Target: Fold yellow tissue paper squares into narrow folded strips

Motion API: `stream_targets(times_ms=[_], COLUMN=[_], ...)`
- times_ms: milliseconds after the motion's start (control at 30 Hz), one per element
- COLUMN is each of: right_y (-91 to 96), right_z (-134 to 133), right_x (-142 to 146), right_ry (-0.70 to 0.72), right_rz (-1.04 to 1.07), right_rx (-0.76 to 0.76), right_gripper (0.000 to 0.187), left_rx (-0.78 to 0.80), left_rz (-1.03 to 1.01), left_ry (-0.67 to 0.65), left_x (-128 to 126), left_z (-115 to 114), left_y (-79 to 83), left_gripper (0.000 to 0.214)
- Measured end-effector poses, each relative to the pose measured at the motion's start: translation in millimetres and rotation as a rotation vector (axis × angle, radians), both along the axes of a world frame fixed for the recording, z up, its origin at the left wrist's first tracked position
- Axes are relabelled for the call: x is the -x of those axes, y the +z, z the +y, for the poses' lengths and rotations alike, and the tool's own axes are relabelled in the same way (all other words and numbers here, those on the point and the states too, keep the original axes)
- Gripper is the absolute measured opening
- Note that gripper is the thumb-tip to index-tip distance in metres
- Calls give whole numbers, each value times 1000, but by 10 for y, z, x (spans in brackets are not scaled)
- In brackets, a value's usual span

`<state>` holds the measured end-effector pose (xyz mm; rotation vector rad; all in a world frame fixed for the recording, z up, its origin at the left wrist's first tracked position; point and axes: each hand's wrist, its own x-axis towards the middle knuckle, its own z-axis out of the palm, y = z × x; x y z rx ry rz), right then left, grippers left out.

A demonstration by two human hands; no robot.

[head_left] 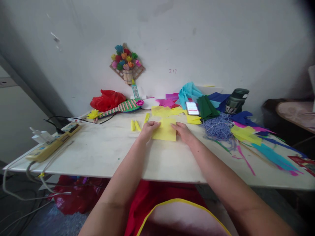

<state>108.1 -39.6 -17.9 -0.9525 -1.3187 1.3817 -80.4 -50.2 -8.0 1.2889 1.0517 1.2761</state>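
Note:
Between my two hands is a flat yellow sheet of paper [165, 131], just above or on the white table. My left hand [149, 127] pinches its left edge between thumb and fingers. At the opposite edge, my right hand [181, 129] grips the sheet the same way. Several small folded yellow paper strips [133, 125] lie to the left of my left hand. Beyond the sheet are more yellow paper pieces [161, 111], lying loosely over one another.
A yellow power strip [55, 142] with cables runs along the table's left side. Purple-blue yarn [218, 127], a dark bottle [236, 101], a phone [192, 108] and green paper [207, 107] sit right. A red plastic bag [108, 100] lies at the back; a flower decoration [127, 64] hangs on the wall.

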Motion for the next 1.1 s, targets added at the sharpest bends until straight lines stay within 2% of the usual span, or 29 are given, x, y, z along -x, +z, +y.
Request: stream_targets(times_ms=[233,433,600,800,1100], right_y=[-79,-54,-31,-29,-41], right_z=[52,16,-9,-10,-3], right_x=[15,30,26,18,11], right_ry=[-21,31,64,17,43], right_rz=[0,-7,-20,-44,-21], right_rx=[-7,-7,-23,2,-1], right_gripper=[35,34,31,31,33], left_rx=[94,141,122,-13,4], left_rz=[-51,-44,-12,106,94], left_ry=[-103,-69,-68,-37,-43], left_x=[-16,-21,-14,9,1], left_z=[-18,-12,23,58,55], left_y=[23,19,-23,-48,-44], left_gripper=[40,42,41,37,35])
